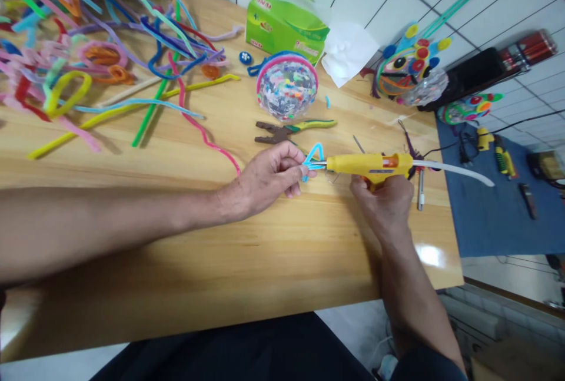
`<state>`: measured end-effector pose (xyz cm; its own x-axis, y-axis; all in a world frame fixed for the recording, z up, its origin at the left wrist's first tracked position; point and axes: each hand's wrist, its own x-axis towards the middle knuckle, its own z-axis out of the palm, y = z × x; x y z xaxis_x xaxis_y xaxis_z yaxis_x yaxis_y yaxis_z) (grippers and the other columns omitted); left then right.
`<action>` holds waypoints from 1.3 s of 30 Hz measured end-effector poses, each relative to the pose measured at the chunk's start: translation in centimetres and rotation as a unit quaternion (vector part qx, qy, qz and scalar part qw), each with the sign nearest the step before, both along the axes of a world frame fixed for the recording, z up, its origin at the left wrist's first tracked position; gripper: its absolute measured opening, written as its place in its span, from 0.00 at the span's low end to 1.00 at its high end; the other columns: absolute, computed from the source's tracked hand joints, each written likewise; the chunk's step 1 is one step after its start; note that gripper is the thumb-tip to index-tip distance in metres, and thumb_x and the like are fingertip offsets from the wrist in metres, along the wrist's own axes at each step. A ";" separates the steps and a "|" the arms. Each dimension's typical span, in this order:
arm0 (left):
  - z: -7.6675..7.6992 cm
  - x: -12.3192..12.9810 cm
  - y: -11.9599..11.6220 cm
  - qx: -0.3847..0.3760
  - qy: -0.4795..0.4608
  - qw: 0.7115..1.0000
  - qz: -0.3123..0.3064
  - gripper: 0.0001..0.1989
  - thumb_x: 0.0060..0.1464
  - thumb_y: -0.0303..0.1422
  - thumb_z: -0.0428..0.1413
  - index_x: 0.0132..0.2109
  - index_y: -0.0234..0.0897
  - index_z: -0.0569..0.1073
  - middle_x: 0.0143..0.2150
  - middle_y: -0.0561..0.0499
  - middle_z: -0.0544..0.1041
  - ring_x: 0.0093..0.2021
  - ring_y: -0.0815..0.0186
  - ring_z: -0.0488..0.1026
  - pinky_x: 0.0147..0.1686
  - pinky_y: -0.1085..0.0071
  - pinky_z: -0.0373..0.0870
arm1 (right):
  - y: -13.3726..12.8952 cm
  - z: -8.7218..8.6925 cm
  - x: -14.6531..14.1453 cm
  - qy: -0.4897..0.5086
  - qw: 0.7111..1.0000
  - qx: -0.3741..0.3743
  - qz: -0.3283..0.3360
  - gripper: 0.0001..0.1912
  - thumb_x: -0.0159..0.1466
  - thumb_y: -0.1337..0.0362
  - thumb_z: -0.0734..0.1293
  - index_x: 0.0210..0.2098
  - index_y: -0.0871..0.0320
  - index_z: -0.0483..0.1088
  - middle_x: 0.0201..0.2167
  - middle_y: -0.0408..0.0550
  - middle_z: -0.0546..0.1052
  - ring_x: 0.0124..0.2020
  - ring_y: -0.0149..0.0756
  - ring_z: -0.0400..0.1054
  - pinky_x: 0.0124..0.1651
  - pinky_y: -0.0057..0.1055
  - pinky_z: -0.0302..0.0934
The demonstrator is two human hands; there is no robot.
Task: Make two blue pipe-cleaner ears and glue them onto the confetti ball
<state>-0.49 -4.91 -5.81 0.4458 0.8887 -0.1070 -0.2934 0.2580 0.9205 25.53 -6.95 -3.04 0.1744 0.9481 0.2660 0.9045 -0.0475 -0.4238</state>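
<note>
Between the fingertips of my left hand (273,175) is a light blue pipe cleaner (318,148) bent into a small triangular loop. My right hand (386,201) grips a yellow hot glue gun (357,163) by its handle, with a white glue stick (454,171) poking out of the back. The gun's metal nozzle meets the blue loop at my left fingertips; whether glue is coming out cannot be seen. Just beyond my left hand lie pliers (286,131) with green and yellow handles. A pink-red pipe cleaner (198,125) runs down to my left wrist.
Many coloured pipe cleaners (101,45) heap at the left. A clear bowl-shaped piece (286,86) with a pink rim sits before a green tissue pack (285,22). Decorated crafts (410,66) and a red-and-black bottle (498,66) stand back right. A silver pen-like tool (421,189) lies beside my right hand.
</note>
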 end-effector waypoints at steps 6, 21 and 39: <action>0.0 0.0 0.0 0.006 -0.003 1.000 0.000 0.07 0.64 0.28 0.65 0.41 0.37 0.72 0.29 0.55 0.80 0.25 0.72 0.76 0.27 0.77 0.74 | -0.1 0.0 -0.1 0.001 1.000 0.012 0.015 0.11 0.57 0.59 0.70 0.21 0.49 0.67 0.18 0.46 0.72 0.24 0.44 0.70 0.31 0.40 0.65; -0.2 -0.1 -0.1 0.024 0.002 1.000 0.000 0.09 0.63 0.30 0.66 0.41 0.37 0.72 0.29 0.56 0.79 0.25 0.72 0.76 0.27 0.77 0.74 | -0.2 0.5 -0.3 -0.019 1.000 0.007 0.015 0.11 0.56 0.59 0.69 0.19 0.49 0.67 0.17 0.47 0.72 0.23 0.44 0.69 0.28 0.40 0.62; -0.2 -0.1 -0.2 0.006 -0.001 1.000 0.005 0.09 0.62 0.31 0.67 0.40 0.36 0.73 0.29 0.54 0.81 0.25 0.71 0.77 0.26 0.76 0.74 | -0.4 0.5 -0.2 -0.002 1.000 -0.029 0.001 0.12 0.56 0.59 0.70 0.19 0.49 0.66 0.16 0.46 0.69 0.22 0.44 0.68 0.28 0.41 0.63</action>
<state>-0.62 -5.14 -6.04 0.4371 0.8943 -0.0960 -0.2977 0.2446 0.9228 25.29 -7.35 -2.55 0.1707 0.9624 0.2113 0.9064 -0.0693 -0.4168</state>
